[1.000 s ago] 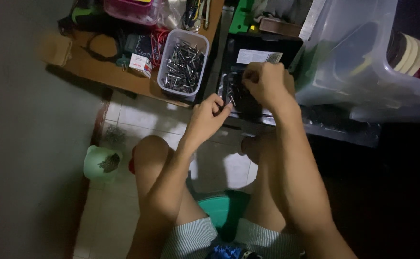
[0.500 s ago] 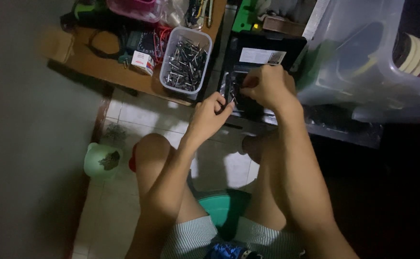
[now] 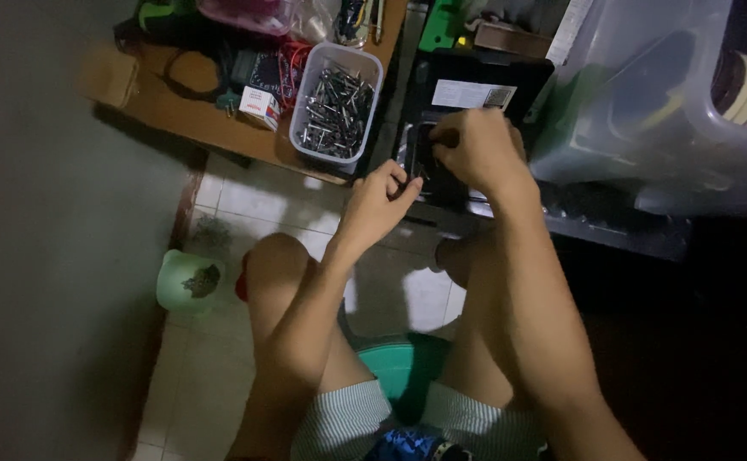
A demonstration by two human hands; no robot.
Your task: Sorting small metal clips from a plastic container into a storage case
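Note:
I sit on a teal stool [image 3: 395, 367] over a tiled floor. My left hand [image 3: 375, 205] is closed around a small bunch of metal pins at the near edge of a black tray [image 3: 476, 85]. My right hand [image 3: 473, 149] hovers over the tray's middle with its fingers pinched together on small metal pieces that I can barely make out. A clear rectangular tub [image 3: 336, 107] full of the same metal pins stands just left of the tray, on a low wooden board [image 3: 177, 111].
Cables, a small white-and-red box [image 3: 258, 107] and a pink container [image 3: 250, 13] crowd the board. A large clear plastic bin [image 3: 655, 102] stands to the right. A pale green cup [image 3: 187, 282] sits on the floor by my left knee. A wall runs along the left.
Both hands stay at the tray. My right hand has shifted slightly, its fingers working among the pins. The view has drifted a little.

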